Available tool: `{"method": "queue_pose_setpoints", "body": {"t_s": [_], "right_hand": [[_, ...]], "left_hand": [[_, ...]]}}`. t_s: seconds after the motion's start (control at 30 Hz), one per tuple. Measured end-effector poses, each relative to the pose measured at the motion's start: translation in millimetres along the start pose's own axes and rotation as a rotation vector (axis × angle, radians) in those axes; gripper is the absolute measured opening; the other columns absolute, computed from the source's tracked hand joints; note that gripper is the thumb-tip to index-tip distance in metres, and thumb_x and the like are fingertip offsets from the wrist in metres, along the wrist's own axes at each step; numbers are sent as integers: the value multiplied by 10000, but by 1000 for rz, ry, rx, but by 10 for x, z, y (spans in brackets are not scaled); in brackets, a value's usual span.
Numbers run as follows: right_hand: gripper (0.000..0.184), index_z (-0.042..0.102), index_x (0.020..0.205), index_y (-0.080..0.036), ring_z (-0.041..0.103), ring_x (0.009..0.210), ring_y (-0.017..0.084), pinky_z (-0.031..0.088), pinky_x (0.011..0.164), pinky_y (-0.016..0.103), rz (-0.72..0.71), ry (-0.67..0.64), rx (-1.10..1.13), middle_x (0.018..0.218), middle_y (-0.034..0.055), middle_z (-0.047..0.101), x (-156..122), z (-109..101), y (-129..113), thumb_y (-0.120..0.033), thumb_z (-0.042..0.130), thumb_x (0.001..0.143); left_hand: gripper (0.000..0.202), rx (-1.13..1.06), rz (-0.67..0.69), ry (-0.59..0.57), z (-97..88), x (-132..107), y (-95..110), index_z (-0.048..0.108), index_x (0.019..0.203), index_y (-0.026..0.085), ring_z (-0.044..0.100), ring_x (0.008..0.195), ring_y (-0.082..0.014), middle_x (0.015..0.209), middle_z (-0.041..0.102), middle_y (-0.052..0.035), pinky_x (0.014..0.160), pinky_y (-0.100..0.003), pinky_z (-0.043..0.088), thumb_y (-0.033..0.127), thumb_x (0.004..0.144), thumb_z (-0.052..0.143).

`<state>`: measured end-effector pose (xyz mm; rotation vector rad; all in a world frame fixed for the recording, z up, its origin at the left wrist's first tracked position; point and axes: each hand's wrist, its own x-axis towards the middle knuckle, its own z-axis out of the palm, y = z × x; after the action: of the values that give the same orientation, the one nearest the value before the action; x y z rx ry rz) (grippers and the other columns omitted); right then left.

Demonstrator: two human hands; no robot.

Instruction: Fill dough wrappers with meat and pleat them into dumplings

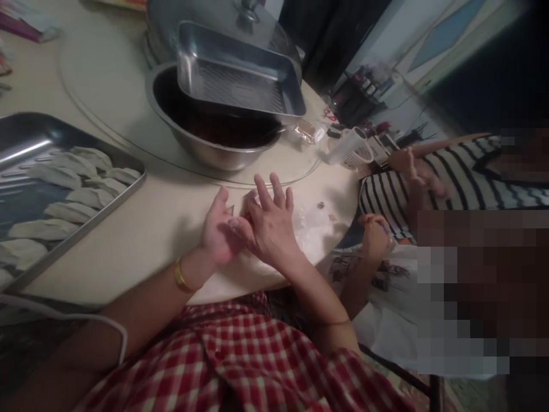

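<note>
Above the table's near edge, my left hand (221,234) has its palm turned up and thumb stretched out. A gold bracelet (182,276) circles that wrist. My right hand (274,226) crosses over it with the fingers spread, and its thumb lies against the left palm. It hides most of my left fingers. A pale smear, like flour, shows on the right thumb. I make out nothing held in either hand. Thin clear plastic (311,229) lies on the table beside my right hand. To the left, a metal tray (81,237) bears several folded dumplings (72,212).
A steel bowl (227,159) with dark contents stands ahead on a glass turntable (98,109). An empty rectangular pan (240,86) rests over it, before a large lidded pot (171,17). A white basket (358,154) sits at right. Two people sit beyond the table's right edge.
</note>
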<state>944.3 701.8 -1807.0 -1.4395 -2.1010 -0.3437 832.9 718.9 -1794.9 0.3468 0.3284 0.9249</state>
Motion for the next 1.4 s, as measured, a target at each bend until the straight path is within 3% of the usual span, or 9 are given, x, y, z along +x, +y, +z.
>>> {"method": "queue_pose_setpoints", "body": {"t_s": [0.2, 0.43, 0.63, 0.9, 1.17, 1.4], "right_hand": [[593, 553, 1292, -221, 72, 1500, 324, 79, 1201, 557, -94, 12, -77, 1593, 50, 267, -81, 33, -162, -639, 402, 899], [677, 445, 1419, -239, 68, 1499, 349, 55, 1196, 580, -153, 74, -79, 1590, 81, 271, -248, 168, -200, -643, 446, 876], [701, 389, 1454, -335, 103, 1497, 354, 9, 1194, 590, -190, 91, -44, 1587, 44, 284, -465, 247, -117, -654, 504, 840], [682, 445, 1418, -347, 106, 1498, 330, -12, 1202, 547, -189, 224, -113, 1527, 36, 401, -439, 272, -63, -685, 490, 828], [565, 605, 1268, -318, 87, 1505, 288, 73, 1212, 503, -278, 414, -31, 1416, 67, 523, -564, 318, 134, -673, 443, 859], [550, 608, 1253, -342, 121, 1496, 287, 89, 1211, 503, -272, 379, -5, 1428, 40, 507, -540, 380, 154, -678, 499, 831]], "left_hand": [[660, -40, 5, -12, 58, -53, 27, 532, 1341, 187, 557, 1237, -293, 1243, 662, -92, 1054, -435, 421, 620, 945, 228], [652, -67, 76, -19, -5, -33, 60, 489, 1354, 204, 557, 1235, -304, 1270, 635, -119, 1061, -499, 411, 651, 909, 323], [635, -23, 175, 45, 1, -55, 130, 501, 1322, 187, 608, 1161, -283, 1222, 651, -123, 1002, -451, 469, 640, 912, 332], [671, 23, 155, -6, -25, -47, 113, 438, 1379, 167, 564, 1216, -285, 1298, 603, -131, 1058, -462, 407, 640, 920, 309], [684, 56, 160, -88, -112, -4, 126, 390, 1411, 166, 530, 1249, -277, 1323, 578, -130, 1049, -439, 405, 629, 909, 347], [732, 105, 183, -5, -62, 1, 95, 370, 1423, 123, 532, 1250, -291, 1279, 604, -157, 1061, -440, 400, 643, 910, 330]]}}
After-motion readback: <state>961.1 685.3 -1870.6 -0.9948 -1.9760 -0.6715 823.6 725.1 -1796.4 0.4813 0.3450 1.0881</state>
